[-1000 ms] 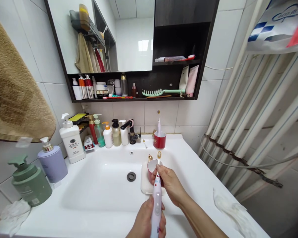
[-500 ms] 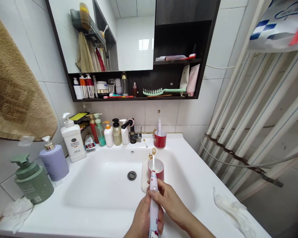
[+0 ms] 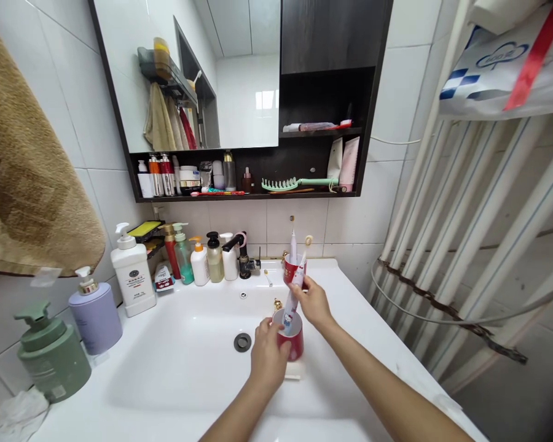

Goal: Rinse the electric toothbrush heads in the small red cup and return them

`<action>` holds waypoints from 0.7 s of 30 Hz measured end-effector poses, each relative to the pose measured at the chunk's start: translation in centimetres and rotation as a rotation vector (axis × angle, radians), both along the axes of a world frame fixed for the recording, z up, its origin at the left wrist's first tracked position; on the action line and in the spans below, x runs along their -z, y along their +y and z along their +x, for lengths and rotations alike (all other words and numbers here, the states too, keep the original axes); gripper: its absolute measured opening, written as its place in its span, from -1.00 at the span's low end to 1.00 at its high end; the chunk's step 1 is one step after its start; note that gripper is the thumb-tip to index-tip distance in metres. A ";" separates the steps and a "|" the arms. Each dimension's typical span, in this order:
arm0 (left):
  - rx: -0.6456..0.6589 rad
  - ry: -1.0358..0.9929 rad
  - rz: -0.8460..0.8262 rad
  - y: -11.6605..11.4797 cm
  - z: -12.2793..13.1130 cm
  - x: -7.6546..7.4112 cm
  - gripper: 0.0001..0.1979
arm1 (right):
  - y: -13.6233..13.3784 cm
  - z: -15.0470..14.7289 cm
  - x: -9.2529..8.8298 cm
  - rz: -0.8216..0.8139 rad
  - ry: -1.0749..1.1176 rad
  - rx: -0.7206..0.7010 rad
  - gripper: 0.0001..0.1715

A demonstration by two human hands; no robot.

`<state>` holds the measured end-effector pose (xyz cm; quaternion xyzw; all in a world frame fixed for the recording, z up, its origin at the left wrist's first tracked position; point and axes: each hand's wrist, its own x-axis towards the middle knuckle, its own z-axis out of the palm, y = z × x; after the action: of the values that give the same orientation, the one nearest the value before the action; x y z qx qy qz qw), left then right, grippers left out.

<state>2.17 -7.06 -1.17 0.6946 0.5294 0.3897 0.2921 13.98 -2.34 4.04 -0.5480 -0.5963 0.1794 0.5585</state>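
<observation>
My right hand (image 3: 314, 302) grips the upper part of a pale electric toothbrush (image 3: 294, 293), which leans with its head up and its base inside a red cup (image 3: 294, 347). Around the left side of that cup is my left hand (image 3: 269, 350), its fingers at the rim near the brush base. The cup stands over the basin's right part, on a pale flat piece (image 3: 294, 371). Behind it, a second red cup (image 3: 288, 270) on the back ledge holds another electric toothbrush (image 3: 294, 247).
A black faucet (image 3: 246, 261) and a small brush head (image 3: 268, 277) are on the back ledge. Pump bottles line the left side, among them a purple bottle (image 3: 95, 319) and a green bottle (image 3: 54, 356). White pipes (image 3: 465, 209) run along the right.
The toothbrush has moved from in front of the cup to base-down inside it. My right hand has shifted up and forward with it; my left hand has let go of the handle and come to the cup.
</observation>
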 end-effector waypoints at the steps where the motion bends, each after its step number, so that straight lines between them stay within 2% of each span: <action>1: -0.004 0.033 0.005 0.6 0.4 0.2 -0.71 | 0.4 -0.1 0.7 -0.003 -0.022 0.006 -0.73; 5: 0.008 0.144 0.005 2.3 1.4 1.3 -0.78 | 1.2 -0.6 3.0 -0.008 -0.054 0.011 -0.83; 9: 0.046 0.188 0.045 3.1 1.9 1.1 -0.86 | 1.3 0.1 3.8 -0.024 -0.068 0.001 -0.87; 14: 0.119 0.189 0.127 4.3 4.2 -1.2 -0.88 | 2.0 3.5 1.9 -0.037 -0.056 0.022 -0.71; 18: 0.163 0.174 0.184 6.6 7.9 -3.4 -0.87 | 3.7 7.3 -0.3 -0.023 -0.095 0.144 -0.66; 21: 0.175 0.168 0.195 8.9 10.9 -4.4 -0.85 | 5.7 9.8 -1.0 -0.029 -0.106 0.225 -0.64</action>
<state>13.09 1.80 3.20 0.7934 0.4490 0.3529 0.2108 23.79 3.40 4.99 -0.6282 -0.5572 0.0951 0.5346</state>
